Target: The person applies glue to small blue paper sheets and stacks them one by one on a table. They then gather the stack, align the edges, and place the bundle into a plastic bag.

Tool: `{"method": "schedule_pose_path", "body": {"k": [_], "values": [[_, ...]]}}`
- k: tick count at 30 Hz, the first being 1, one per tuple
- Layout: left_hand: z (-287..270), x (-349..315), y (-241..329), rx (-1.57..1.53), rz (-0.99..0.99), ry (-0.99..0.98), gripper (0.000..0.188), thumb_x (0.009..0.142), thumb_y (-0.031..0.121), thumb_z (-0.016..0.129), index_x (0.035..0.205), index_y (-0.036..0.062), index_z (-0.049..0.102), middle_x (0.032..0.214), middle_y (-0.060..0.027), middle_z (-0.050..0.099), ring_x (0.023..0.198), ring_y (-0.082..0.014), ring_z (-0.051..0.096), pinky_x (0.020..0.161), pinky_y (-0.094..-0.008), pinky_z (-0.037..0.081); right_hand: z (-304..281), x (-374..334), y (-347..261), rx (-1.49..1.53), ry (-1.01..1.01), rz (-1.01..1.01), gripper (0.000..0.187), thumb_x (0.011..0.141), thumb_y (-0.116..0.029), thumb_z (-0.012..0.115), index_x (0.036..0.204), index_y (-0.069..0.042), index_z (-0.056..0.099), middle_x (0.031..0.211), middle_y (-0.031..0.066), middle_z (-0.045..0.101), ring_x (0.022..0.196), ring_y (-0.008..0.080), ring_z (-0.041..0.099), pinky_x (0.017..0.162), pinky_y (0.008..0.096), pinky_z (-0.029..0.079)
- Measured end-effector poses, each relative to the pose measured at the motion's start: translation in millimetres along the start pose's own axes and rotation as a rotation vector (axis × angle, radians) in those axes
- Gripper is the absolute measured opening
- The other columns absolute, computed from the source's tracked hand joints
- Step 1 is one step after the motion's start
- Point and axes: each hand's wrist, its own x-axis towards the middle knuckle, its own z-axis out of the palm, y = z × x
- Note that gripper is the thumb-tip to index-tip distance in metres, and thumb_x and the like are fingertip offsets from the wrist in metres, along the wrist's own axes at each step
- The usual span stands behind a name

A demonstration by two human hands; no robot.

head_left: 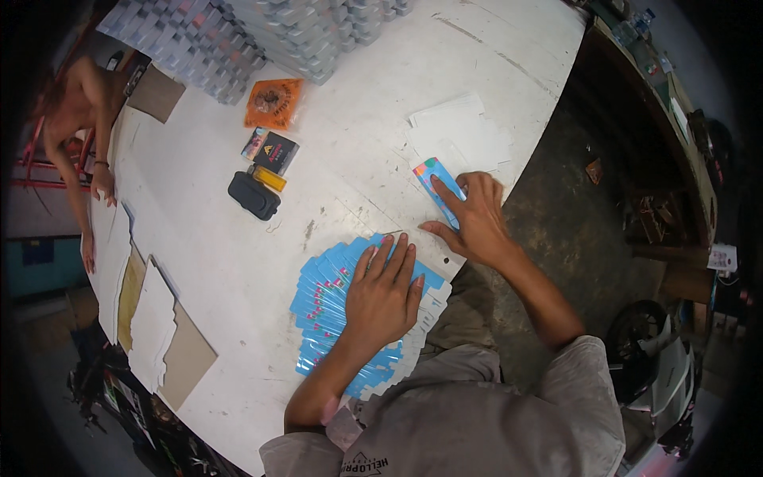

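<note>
A fanned-out spread of flat blue printed cartons [318, 298] with white flaps lies at the table's near edge. My left hand [381, 290] rests on it palm down, fingers stretched out. To the right, my right hand [473, 219] grips a single blue carton [429, 173] with a multicoloured end, its index finger laid along the top face. The palm hides part of this carton. Just beyond it lies a loose pile of white flat pieces [457, 131].
Tall stacks of folded grey-white cartons [187, 48] stand at the far left. Nearer are an orange packet [273, 103], a dark small box [278, 153], a yellow lighter [269, 178] and a black case [253, 195]. Torn board sheets [155, 326] lie left, near another person's arms [99, 143].
</note>
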Motion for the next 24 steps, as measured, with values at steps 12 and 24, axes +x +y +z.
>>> {"method": "schedule_pose_path", "body": {"k": [12, 24], "values": [[-7.2, 1.2, 12.1, 0.231, 0.02, -0.073, 0.071, 0.092, 0.017, 0.059, 0.155, -0.0058, 0.039, 0.161, -0.0267, 0.039, 0.149, -0.0404, 0.039, 0.124, -0.0572, 0.023, -20.5, -20.8, -55.7, 0.696, -0.204, 0.275, 0.029, 0.092, 0.0, 0.06, 0.122, 0.001, 0.063, 0.089, 0.0261, 0.069, 0.089, 0.0452, 0.07, 0.079, 0.0499, 0.054], [-9.7, -2.2, 1.3, -0.015, 0.014, -0.111, 0.074, 0.098, 0.045, 0.062, 0.146, -0.0099, 0.048, 0.156, -0.0276, 0.044, 0.148, -0.0461, 0.038, 0.123, -0.0566, 0.024, -12.8, 4.0, 68.4, 0.029, 0.061, -0.094, 0.047, 0.09, -0.008, 0.072, 0.136, -0.005, 0.064, 0.107, 0.0178, 0.07, 0.104, 0.0371, 0.065, 0.103, 0.0498, 0.048]]}}
